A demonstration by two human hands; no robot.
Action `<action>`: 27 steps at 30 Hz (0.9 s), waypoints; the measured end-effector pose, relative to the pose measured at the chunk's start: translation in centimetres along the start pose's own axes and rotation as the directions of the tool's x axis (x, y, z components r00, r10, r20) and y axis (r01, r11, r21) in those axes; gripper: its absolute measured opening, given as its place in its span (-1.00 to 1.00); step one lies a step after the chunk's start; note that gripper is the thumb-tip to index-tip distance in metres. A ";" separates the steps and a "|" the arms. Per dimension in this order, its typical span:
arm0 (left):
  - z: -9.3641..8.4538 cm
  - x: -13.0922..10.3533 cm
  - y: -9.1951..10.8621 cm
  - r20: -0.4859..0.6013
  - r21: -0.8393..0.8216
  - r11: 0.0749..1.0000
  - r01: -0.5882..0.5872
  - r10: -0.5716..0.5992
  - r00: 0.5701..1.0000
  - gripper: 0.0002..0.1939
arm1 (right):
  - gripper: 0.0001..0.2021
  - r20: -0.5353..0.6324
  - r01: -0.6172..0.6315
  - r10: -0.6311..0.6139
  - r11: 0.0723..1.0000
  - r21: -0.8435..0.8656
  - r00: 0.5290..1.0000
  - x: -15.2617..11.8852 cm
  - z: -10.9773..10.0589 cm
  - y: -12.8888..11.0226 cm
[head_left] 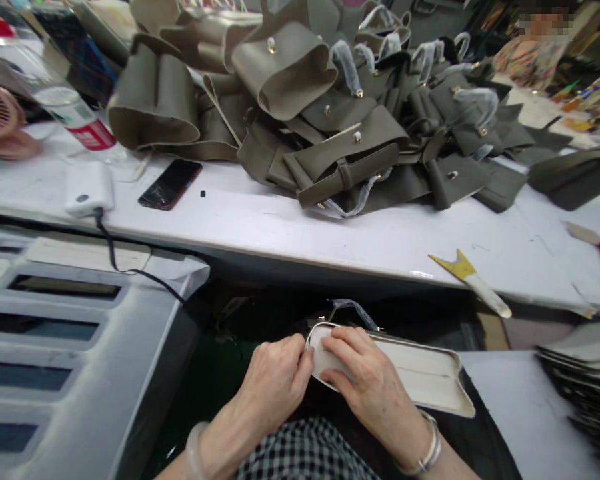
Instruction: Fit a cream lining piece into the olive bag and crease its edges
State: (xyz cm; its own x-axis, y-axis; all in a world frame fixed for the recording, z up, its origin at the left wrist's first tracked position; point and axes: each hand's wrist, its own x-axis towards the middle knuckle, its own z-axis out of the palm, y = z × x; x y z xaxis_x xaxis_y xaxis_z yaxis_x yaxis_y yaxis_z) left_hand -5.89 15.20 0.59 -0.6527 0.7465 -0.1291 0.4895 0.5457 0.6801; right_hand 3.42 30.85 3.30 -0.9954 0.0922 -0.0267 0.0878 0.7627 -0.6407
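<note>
Olive-grey leather is seen heaped at the far side of a white worktable, where a pile of unfinished bags with brass studs and plastic-wrapped handles is stacked; nearer, below the table edge and over the lap, a cream-lined leather panel is held flat between two bare hands; the left hand is curled, its thumb and fingertips pinched on the panel's rounded left end; the right hand is laid on top of the same end, fingers pressed together and bent down onto the lining; bracelets are worn on both wrists, and a checked garment is visible beneath. On the table to the left, a dark phone is lying face up beside a white power bank with a black cable; a clear bottle with a red-and-white label is lying further left, its print too blurred to be read; a yellow-tipped tool is resting at the near table edge to the right; no brand or writing can be made out anywhere.
</note>
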 end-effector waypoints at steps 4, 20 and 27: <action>0.1 0.2 0.0 -0.008 0.025 1.000 -0.014 0.015 1.000 -0.70 | -0.70 0.042 -0.038 0.038 0.999 -0.007 0.998 0.4 -0.3 -0.1; 2.8 -0.1 -1.9 0.200 -0.901 0.334 0.276 -0.244 0.949 -0.70 | -0.72 0.003 -0.057 0.057 0.998 0.026 0.998 0.2 -0.3 -0.2; 3.4 0.1 -2.3 0.359 -0.919 0.065 0.388 -0.264 0.895 -0.76 | -0.72 0.011 -0.059 0.059 0.998 0.038 0.998 0.3 -0.2 0.1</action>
State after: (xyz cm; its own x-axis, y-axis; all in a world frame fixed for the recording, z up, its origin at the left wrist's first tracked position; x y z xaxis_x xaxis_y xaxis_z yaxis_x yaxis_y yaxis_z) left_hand -5.10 15.29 -3.37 -0.5062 0.6611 -0.5538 -0.7526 -0.0250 0.6580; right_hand 3.16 31.03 3.39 -0.9889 0.1299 -0.0726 0.1450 0.7310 -0.6668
